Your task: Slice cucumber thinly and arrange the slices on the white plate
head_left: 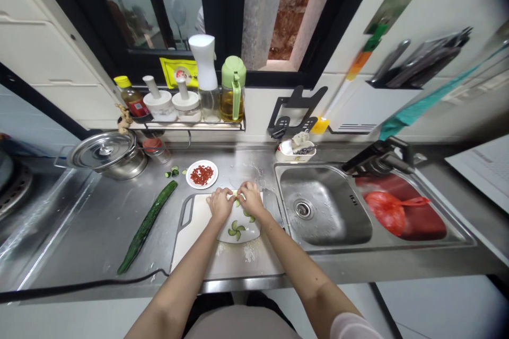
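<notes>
My left hand and my right hand meet over the far edge of a white plate. The fingertips of both are closed around pale green cucumber slices, partly hidden by the fingers. Nearer to me on the plate, several cucumber slices form a fan-like flower, and another group lies by my right wrist. The plate rests on a cutting board with a grey handle. A long green cucumber lies to the left. Behind my hands is a small white dish of red berries.
Small cucumber ends lie beside the dish. At the back left stand a lidded steel pot and a rack of bottles and jars. On the right is a sink with a red plastic bag. A black cord runs along the front left.
</notes>
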A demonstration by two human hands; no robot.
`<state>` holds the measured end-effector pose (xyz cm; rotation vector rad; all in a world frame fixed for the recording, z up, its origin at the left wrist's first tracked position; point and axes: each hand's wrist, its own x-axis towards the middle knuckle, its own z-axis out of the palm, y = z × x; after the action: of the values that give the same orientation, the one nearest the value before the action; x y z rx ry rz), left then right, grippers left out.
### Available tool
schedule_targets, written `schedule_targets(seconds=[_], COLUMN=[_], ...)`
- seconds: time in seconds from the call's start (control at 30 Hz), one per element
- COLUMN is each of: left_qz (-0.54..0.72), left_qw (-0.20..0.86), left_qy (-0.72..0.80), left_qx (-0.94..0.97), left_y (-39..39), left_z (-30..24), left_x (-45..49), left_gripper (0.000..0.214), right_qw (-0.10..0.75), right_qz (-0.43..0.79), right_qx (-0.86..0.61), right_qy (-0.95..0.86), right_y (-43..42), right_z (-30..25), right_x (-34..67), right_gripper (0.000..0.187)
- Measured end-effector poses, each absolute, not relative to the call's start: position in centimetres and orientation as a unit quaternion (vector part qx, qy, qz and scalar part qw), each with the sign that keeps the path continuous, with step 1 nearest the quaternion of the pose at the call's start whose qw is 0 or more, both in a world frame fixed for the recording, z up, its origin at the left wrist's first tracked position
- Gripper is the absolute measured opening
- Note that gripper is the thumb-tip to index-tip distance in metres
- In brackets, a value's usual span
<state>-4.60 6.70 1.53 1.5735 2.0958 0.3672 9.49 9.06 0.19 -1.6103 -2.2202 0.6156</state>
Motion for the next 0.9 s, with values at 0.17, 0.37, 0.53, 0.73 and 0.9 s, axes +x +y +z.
schedule_targets(seconds=[0.17, 0.37, 0.53, 0.73, 0.9], left_qz=[0.14, 0.234, 0.37, 0.449, 0.445], left_qw=[0.25, 0.262, 0.252, 0.3, 0.328], left_qy=[0.768, 0.779, 0.767, 0.73, 0.73], left_qx=[0.572, 0.52, 0.46, 0.419, 0.401], left_y=[6.7, 6.2, 3.6, -2.0, -5.0], left_z=[1.7, 3.0, 3.8, 2.6, 1.9], left_x=[-4.5, -5.2, -8.0, -10.5, -10.6], left_gripper=[0.02, 0.021, 0.029, 0.049, 0.055], right_qw=[0.162, 0.237, 0.361, 0.419, 0.428], right_qz=[0.21, 0.206, 0.184, 0.179, 0.185], right_qx=[-0.565, -0.575, -0.593, -0.603, -0.607], right_qy=[-0.782, -0.756, -0.696, -0.655, -0.643], right_y=[8.9, 9.0, 8.3, 5.8, 4.5], right_z=[-0.1, 1.0, 2.8, 3.7, 4.0], right_x=[9.4, 9.9, 12.3, 14.9, 14.4], right_gripper=[0.01, 0.011, 0.013, 0.015, 0.02])
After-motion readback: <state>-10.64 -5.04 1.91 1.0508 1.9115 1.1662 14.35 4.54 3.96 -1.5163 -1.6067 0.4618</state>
